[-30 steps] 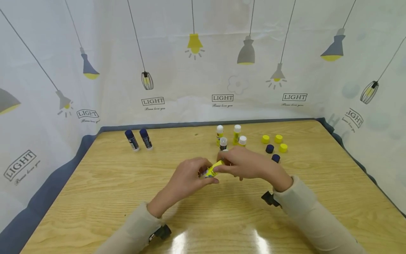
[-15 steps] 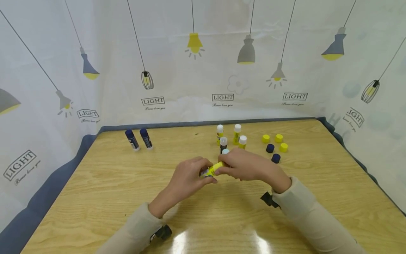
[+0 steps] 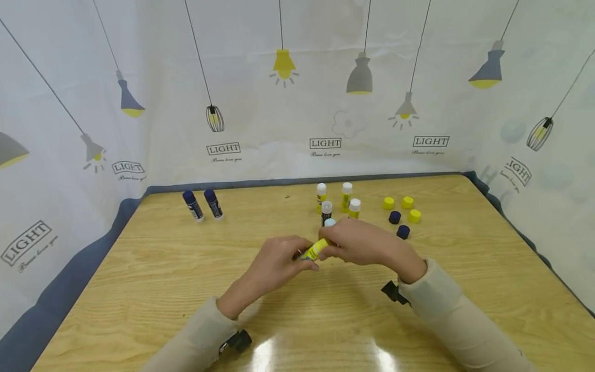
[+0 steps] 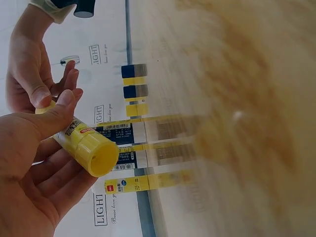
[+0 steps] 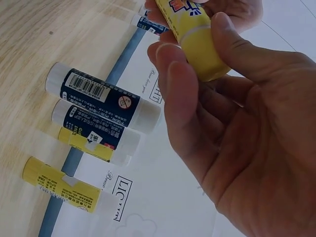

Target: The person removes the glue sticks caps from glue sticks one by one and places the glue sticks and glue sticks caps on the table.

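Observation:
A yellow glue stick [image 3: 314, 251] is held tilted above the middle of the table, between both hands. My left hand [image 3: 279, 258] grips its lower part with thumb and fingers; the yellow base [image 4: 98, 155] shows in the left wrist view. My right hand [image 3: 362, 242] pinches the yellow cap end [image 5: 205, 57] between thumb and fingers. Just behind the right hand stand several glue sticks without coloured caps, among them a navy one [image 3: 327, 213] and a yellow one [image 3: 322, 197] with white tops. The right hand partly hides the nearest one [image 3: 330, 222].
Loose yellow caps [image 3: 388, 203] and navy caps [image 3: 403, 232] lie at the right rear of the table [image 3: 153, 289]. Two navy glue sticks [image 3: 192, 205] with caps on stand at the left rear. A lamp-printed curtain [image 3: 279, 113] encloses the back and sides.
The right fingers have shifted slightly on the cap end, and an extended finger has tucked in. More of the glue stick behind the right hand shows. The left hand stays nearly in place.

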The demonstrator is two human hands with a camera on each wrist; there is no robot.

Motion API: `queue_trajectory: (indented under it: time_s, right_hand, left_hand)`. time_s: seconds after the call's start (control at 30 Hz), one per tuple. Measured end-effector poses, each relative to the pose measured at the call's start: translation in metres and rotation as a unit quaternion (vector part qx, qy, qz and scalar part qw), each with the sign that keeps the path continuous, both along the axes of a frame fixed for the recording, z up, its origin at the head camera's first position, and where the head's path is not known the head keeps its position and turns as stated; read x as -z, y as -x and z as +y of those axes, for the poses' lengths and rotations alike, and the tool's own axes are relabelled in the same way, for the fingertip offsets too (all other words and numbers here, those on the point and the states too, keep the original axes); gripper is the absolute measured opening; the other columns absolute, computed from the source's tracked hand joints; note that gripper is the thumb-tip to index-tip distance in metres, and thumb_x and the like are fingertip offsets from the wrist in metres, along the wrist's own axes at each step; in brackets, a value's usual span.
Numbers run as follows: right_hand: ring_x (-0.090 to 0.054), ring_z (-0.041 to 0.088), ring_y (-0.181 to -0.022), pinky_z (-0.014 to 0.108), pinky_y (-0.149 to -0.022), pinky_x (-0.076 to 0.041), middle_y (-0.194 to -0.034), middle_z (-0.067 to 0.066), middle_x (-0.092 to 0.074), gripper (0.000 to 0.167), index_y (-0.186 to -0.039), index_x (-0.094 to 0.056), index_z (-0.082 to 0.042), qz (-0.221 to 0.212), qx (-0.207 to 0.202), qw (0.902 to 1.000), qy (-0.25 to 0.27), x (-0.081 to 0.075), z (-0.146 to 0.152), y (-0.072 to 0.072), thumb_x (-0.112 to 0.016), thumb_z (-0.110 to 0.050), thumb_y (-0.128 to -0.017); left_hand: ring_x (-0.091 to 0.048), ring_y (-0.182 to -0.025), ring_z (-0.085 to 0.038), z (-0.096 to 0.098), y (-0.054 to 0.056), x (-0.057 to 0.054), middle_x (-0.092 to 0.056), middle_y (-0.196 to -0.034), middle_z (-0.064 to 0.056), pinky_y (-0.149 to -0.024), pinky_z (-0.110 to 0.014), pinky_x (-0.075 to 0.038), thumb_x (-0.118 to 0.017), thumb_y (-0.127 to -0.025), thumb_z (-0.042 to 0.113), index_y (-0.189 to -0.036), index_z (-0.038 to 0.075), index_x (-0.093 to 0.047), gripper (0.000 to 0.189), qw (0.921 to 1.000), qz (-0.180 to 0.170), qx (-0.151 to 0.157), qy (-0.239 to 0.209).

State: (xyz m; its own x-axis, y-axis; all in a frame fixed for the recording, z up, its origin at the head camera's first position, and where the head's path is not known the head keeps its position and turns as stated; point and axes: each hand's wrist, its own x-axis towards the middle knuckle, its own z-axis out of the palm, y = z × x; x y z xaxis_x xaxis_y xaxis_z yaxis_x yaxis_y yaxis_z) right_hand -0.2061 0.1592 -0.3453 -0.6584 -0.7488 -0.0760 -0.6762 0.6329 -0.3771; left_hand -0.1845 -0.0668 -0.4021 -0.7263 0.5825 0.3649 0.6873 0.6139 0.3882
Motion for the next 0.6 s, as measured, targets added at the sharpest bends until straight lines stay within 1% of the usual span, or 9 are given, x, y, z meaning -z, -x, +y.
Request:
queue_trajectory:
  time_s: [0.13,0.2,0.27,0.37,0.5,0.57,0.6]
  right_hand:
    - [-0.048,0.003,-0.060,0.021,-0.058,-0.043,-0.071,-0.009,-0.057,0.021,-0.096,-0.064,-0.015,0.008,-0.004,1.0000,-0.003,-0.0008,0.0011,0.0001,-0.068,-0.035,-0.100]
    - [-0.049,0.003,-0.061,0.021,-0.058,-0.044,-0.073,-0.009,-0.059,0.020,-0.097,-0.065,-0.015,0.012,-0.005,0.9999,0.001,-0.0008,0.0021,-0.0003,-0.070,-0.034,-0.099]
    - [-0.050,0.003,-0.061,0.021,-0.059,-0.045,-0.074,-0.010,-0.060,0.020,-0.098,-0.066,-0.015,0.013,-0.002,0.9999,0.008,-0.0003,0.0033,-0.0007,-0.071,-0.034,-0.098]
    - [-0.048,0.003,-0.060,0.022,-0.059,-0.043,-0.072,-0.011,-0.057,0.021,-0.096,-0.064,-0.018,-0.011,0.012,0.9998,0.014,0.0012,0.0045,-0.0021,-0.068,-0.038,-0.100]
    - [-0.040,0.006,-0.056,0.024,-0.058,-0.038,-0.065,-0.009,-0.046,0.034,-0.085,-0.059,-0.020,-0.050,0.040,0.9979,0.011,0.0039,0.0034,-0.0035,-0.053,-0.046,-0.107]
    - [-0.042,0.007,-0.054,0.025,-0.058,-0.039,-0.064,-0.008,-0.047,0.039,-0.082,-0.058,-0.020,-0.066,0.049,0.9966,0.010,0.0043,0.0025,-0.0034,-0.050,-0.046,-0.108]
    - [-0.044,0.007,-0.054,0.026,-0.058,-0.040,-0.064,-0.007,-0.048,0.039,-0.081,-0.058,-0.020,-0.071,0.052,0.9961,0.009,0.0043,0.0022,-0.0032,-0.050,-0.046,-0.108]
  left_hand:
    - [-0.056,-0.068,0.001,0.0006,0.0020,-0.0003,-0.074,-0.087,0.007,-0.061,-0.017,-0.046,-0.083,-0.085,0.035,-0.104,0.016,-0.077,0.027,0.9995,-0.024,0.015,0.012]
    - [-0.055,-0.067,0.001,0.0016,0.0024,-0.0006,-0.074,-0.087,0.007,-0.061,-0.017,-0.046,-0.083,-0.086,0.035,-0.105,0.016,-0.077,0.028,0.9992,-0.035,0.015,0.015]
    - [-0.056,-0.067,0.001,0.0025,0.0026,-0.0010,-0.073,-0.087,0.007,-0.061,-0.017,-0.046,-0.084,-0.085,0.034,-0.104,0.015,-0.077,0.028,0.9991,-0.037,0.012,0.014]
    - [-0.056,-0.066,0.000,0.0035,0.0020,-0.0013,-0.072,-0.084,0.008,-0.060,-0.017,-0.045,-0.088,-0.081,0.036,-0.100,0.015,-0.077,0.030,0.9996,-0.023,0.000,0.019]
    - [-0.045,-0.060,-0.001,0.0028,-0.0012,-0.0010,-0.061,-0.071,0.009,-0.056,-0.018,-0.035,-0.092,-0.076,0.039,-0.089,0.017,-0.073,0.032,0.9995,0.004,-0.015,0.027]
    - [-0.040,-0.058,-0.002,0.0021,-0.0028,-0.0010,-0.058,-0.068,0.010,-0.055,-0.019,-0.032,-0.093,-0.074,0.040,-0.088,0.018,-0.073,0.033,0.9992,0.016,-0.021,0.029]
    - [-0.039,-0.058,-0.001,0.0019,-0.0030,-0.0008,-0.058,-0.068,0.010,-0.055,-0.018,-0.032,-0.093,-0.073,0.039,-0.088,0.018,-0.073,0.033,0.9991,0.023,-0.023,0.029]
